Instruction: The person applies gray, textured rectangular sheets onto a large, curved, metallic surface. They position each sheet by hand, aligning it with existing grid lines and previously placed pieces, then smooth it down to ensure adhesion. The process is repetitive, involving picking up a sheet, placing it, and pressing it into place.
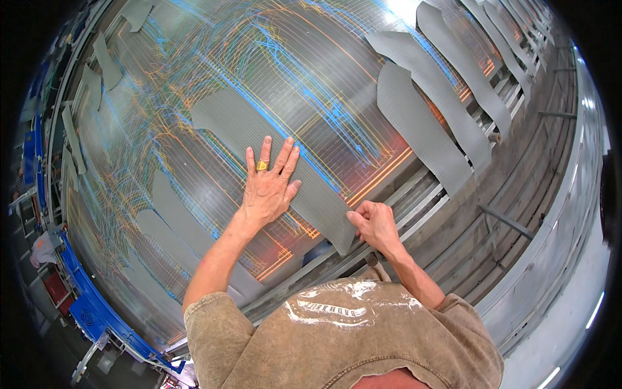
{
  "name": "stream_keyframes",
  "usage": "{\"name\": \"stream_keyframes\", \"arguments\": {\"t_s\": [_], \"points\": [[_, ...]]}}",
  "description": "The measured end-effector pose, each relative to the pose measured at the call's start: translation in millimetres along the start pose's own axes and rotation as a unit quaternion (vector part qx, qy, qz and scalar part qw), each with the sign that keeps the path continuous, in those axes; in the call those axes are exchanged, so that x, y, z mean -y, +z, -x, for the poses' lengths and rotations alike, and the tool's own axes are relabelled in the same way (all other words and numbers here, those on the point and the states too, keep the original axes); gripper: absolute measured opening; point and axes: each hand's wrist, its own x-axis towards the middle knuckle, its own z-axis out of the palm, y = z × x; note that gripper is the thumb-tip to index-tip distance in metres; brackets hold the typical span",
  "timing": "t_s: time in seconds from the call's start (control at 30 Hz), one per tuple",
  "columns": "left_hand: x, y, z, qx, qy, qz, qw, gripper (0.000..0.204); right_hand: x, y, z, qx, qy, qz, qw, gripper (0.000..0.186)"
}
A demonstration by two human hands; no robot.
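The head view shows a long grey ribbed strip [278, 162] laid diagonally on a clear ribbed panel [194, 78] lit with blue and orange lines. The left hand [269, 188] is pressed flat on the strip, fingers spread, while the strip's near corner is pinched by the right hand [374, 223]. Similar grey strips [421, 126] are laid to the right.

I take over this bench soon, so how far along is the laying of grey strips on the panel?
Several grey strips already lie on the lined panel. One strip is in hand: the left hand presses it flat, the right hand pinches its near end. Bare panel between the strips suggests more may remain.
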Motion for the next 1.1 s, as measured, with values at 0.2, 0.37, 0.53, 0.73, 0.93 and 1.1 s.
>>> {"name": "stream_keyframes", "arguments": {"t_s": [0.2, 0.37, 0.53, 0.73, 0.93, 1.1], "points": [[-45, 8, 18, 0.056, 0.05, 0.043, 0.996, 0.075, -12, 7, -3, -0.03, -0.034, 0.055, 0.997, 0.029], [-94, 40, 45, 0.032, 0.118, 0.09, 0.988, 0.076, -4, 4, 0, -0.058, -0.043, 0.163, 0.984, 0.03], [-85, 24, 37, 0.029, -0.01, 0.071, 0.997, 0.079, 2, 2, 3, -0.059, -0.041, 0.177, 0.982, 0.035], [60, 11, -15, -0.093, -0.217, -0.074, 0.969, 0.08, -5, 3, 0, -0.047, -0.055, 0.154, 0.985, 0.034], [129, -14, -26, -0.078, -0.291, -0.062, 0.952, 0.087, -9, 1, -1, -0.04, -0.043, 0.134, 0.989, 0.036], [129, -16, -29, -0.066, -0.303, -0.069, 0.948, 0.088, -15, 2, -5, -0.042, -0.045, 0.14, 0.988, 0.036]]}}
